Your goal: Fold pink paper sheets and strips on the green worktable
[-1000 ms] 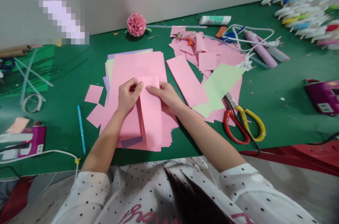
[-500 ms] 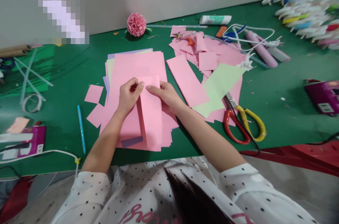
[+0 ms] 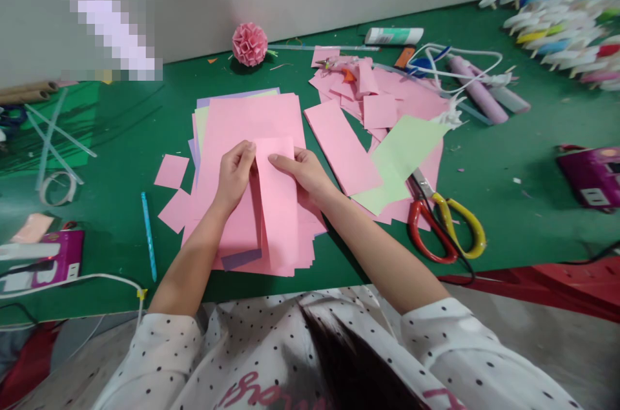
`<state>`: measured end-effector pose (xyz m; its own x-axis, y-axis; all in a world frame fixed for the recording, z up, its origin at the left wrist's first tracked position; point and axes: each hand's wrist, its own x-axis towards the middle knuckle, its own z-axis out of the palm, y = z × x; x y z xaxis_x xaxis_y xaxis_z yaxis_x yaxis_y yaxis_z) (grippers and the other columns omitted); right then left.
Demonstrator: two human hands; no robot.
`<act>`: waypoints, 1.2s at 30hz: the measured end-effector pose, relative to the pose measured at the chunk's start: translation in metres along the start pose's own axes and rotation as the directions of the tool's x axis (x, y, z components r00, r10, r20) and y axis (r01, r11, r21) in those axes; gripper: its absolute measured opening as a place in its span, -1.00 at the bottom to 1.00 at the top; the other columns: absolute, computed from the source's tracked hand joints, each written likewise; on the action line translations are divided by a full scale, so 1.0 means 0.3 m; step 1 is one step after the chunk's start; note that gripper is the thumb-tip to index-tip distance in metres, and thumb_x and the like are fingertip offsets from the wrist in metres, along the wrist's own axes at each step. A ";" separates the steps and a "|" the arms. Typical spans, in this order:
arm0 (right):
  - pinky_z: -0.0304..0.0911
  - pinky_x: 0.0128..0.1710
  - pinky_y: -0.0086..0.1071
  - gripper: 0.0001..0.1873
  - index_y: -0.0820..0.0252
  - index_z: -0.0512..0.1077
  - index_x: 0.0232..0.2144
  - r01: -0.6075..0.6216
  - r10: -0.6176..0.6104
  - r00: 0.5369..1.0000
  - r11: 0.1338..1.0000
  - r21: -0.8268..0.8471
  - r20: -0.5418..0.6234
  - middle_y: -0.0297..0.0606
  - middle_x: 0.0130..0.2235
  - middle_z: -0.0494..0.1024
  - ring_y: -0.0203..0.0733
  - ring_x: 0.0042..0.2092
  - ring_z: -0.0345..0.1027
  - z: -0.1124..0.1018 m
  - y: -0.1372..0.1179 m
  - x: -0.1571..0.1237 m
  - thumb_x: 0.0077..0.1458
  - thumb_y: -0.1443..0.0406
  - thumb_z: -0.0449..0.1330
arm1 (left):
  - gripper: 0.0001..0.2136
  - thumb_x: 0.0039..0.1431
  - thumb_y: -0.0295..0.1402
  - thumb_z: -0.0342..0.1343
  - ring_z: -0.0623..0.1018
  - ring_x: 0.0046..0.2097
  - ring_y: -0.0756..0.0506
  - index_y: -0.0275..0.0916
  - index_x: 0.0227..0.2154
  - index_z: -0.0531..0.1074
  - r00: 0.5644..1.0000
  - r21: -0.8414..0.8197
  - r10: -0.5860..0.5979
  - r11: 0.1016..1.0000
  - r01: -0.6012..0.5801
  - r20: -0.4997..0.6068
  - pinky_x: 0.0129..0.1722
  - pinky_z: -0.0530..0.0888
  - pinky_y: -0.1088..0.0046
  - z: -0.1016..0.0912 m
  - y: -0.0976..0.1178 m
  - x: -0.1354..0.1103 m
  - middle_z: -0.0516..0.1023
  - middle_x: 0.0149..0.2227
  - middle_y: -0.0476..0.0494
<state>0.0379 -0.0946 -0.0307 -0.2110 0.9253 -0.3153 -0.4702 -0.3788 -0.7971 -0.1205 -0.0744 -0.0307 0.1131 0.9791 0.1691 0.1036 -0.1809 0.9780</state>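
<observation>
A folded strip of pink paper (image 3: 279, 216) stands slightly raised over a stack of pink paper sheets (image 3: 242, 116). My right hand (image 3: 304, 172) grips its upper right side, thumb on the front and fingers behind. At the strip's upper left edge, my left hand (image 3: 237, 168) is closed with thumb and finger pinched together on the edge; its other fingers are curled out of sight. Purple and light green sheets peek out from under the stack's left and top edges. Right of my hands lies another folded pink paper strip (image 3: 343, 148).
Scissors (image 3: 445, 223) with red and yellow handles lie at right, by a light green sheet (image 3: 409, 148) and pink scraps (image 3: 380, 112). A pink paper ball flower (image 3: 250, 44) sits at the back. A blue pen (image 3: 149, 237) and two pink squares lie at left.
My left hand's thumb has drawn slightly left and up, away from the strip's face to its edge. My right hand and the strip have barely shifted.
</observation>
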 end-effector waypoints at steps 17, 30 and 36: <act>0.49 -0.13 -0.17 -0.56 0.16 0.58 -0.29 -0.025 0.025 0.999 1.000 0.010 0.021 -0.22 -0.29 0.69 -0.08 -0.22 0.57 0.006 -0.014 -0.003 -0.20 0.08 0.54 | -0.67 0.15 0.00 0.32 0.38 -0.43 0.02 -0.15 -0.41 0.45 0.995 -0.165 -0.102 0.981 0.099 -0.010 -0.45 0.36 0.47 -0.015 -0.034 0.017 0.38 -0.43 0.02; 0.50 -0.09 -0.11 -0.55 0.19 0.59 -0.28 -0.028 0.028 1.000 0.999 0.029 0.008 -0.17 -0.28 0.70 -0.04 -0.22 0.60 0.012 -0.016 -0.006 -0.20 0.10 0.55 | -0.74 0.18 -0.10 0.31 0.42 -0.50 0.04 -0.18 -0.42 0.53 0.991 0.009 0.006 1.000 -0.005 -0.134 -0.47 0.38 0.48 -0.011 -0.015 0.011 0.46 -0.51 0.03; 0.49 -0.12 -0.14 -0.55 0.21 0.59 -0.29 -0.023 0.023 1.000 0.999 0.035 0.003 -0.18 -0.30 0.70 -0.07 -0.25 0.59 0.013 -0.015 -0.005 -0.20 0.09 0.55 | -0.72 0.16 -0.09 0.33 0.41 -0.52 0.06 -0.20 -0.44 0.53 0.992 -0.014 0.025 1.000 -0.027 -0.127 -0.49 0.39 0.51 -0.011 -0.019 0.015 0.47 -0.52 0.04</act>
<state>0.0370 -0.0943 -0.0245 -0.2245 0.9164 -0.3314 -0.4952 -0.4002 -0.7712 -0.1239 -0.0687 -0.0350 -0.0112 0.9782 0.2074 0.0863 -0.2057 0.9748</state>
